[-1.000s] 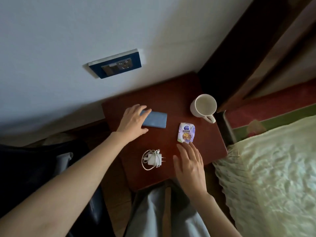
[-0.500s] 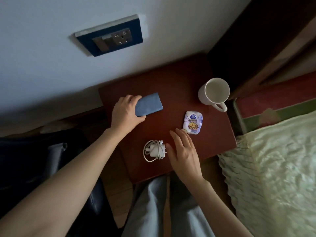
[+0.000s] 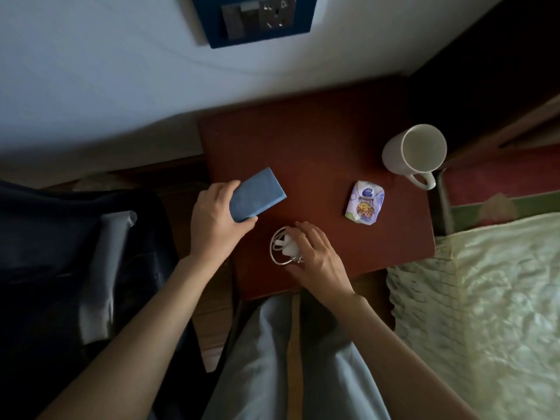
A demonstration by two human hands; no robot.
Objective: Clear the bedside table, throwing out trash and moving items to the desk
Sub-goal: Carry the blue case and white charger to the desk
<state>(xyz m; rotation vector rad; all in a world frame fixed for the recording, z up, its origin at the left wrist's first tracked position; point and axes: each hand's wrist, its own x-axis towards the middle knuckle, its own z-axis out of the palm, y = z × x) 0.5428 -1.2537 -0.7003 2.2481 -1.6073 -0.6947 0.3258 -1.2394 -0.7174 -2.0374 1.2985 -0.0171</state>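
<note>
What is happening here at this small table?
A person is clearing a bedside table. The left hand holds a blue booklet lifted at the table's left edge. The right hand rests on a white charger with its coiled cable. A white mug and a small snack packet wait on the table.

Dim room, pale wall [image 3: 91,86], blue socket plate [image 3: 254,18], perhaps a quilted bed [image 3: 485,313]

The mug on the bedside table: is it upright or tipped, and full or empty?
Upright and apparently empty. The mug stands on its base on the table, mouth up, handle toward the bed; only its pale bare inside shows.
</note>
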